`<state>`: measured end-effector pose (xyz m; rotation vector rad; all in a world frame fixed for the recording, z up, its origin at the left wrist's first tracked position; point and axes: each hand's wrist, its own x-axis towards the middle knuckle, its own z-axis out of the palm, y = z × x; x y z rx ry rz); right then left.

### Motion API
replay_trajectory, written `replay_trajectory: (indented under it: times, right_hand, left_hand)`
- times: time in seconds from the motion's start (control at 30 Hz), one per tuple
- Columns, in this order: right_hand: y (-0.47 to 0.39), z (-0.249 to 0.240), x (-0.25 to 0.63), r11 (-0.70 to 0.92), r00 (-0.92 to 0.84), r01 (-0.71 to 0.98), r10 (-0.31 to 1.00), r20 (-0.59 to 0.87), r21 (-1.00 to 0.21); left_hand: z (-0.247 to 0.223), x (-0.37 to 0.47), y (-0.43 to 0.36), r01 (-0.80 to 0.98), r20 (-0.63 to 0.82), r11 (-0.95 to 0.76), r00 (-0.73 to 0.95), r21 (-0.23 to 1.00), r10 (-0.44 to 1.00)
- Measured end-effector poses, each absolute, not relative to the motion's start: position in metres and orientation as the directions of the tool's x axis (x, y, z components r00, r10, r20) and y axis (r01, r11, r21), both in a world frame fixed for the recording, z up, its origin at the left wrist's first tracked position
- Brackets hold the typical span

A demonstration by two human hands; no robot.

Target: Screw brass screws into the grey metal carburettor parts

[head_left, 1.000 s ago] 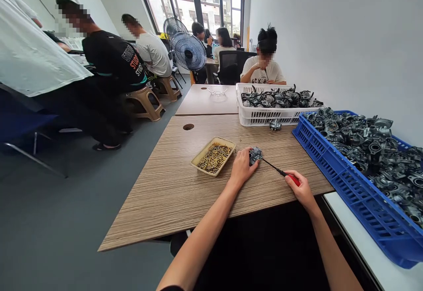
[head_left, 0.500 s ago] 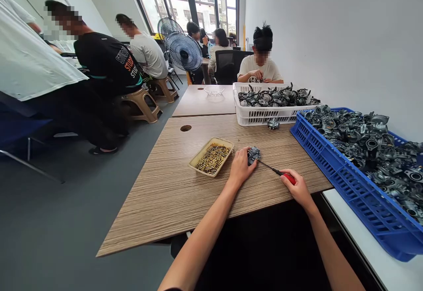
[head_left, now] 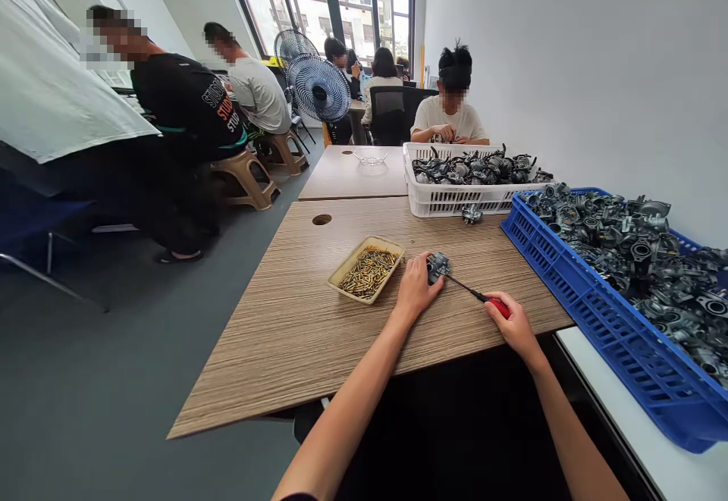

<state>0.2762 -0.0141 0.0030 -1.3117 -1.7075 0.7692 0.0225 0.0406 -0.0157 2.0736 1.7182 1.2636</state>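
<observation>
On the table (head_left: 267,349), just beside the tray (head_left: 382,245), lies the part (head_left: 437,267) you are working on, its near side under your left hand (head_left: 415,285). Your fingers and thumb are closed around it, pinning it to the tabletop. Your right hand (head_left: 515,323) grips the screwdriver (head_left: 497,305) by its red handle, and the shaft slants across to the part, its tip at or against the side facing you. Whether the tip sits in a screw is too small to tell.

As far as can be judged, you are partway through this one part: it is held and the tool is on it, but nothing shows that it is finished. The brass pieces (head_left: 367,273) fill much of the tray, and one small bit (head_left: 412,240) lies loose on the table beyond it; whether any came from your part cannot be told.

Plenty seems left around you. To your right, the blue basket (head_left: 574,300) is heaped with metal bodies (head_left: 626,236), though which of them have been worked on does not show. Ahead, the white basket (head_left: 437,204) is also full, and a single body (head_left: 472,214) sits on the table just in front of it.
</observation>
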Motion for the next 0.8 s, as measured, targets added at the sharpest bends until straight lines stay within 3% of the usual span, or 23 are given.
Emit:
replay_trajectory:
  times: [0.43, 0.8]
  right_hand:
    - [0.012, 0.011, 0.289, 0.214, -0.274, 0.442, 0.957, 0.096, -0.871]
    - [0.029, 0.003, 0.283, 0.175, -0.12, 0.318, 0.982, 0.143, -0.932]
  left_hand:
    - [-0.034, 0.017, 0.055, 0.705, 0.466, -0.286, -0.073, 0.65, 0.882]
    - [-0.029, 0.013, 0.055, 0.657, 0.47, -0.306, -0.084, 0.689, 0.879]
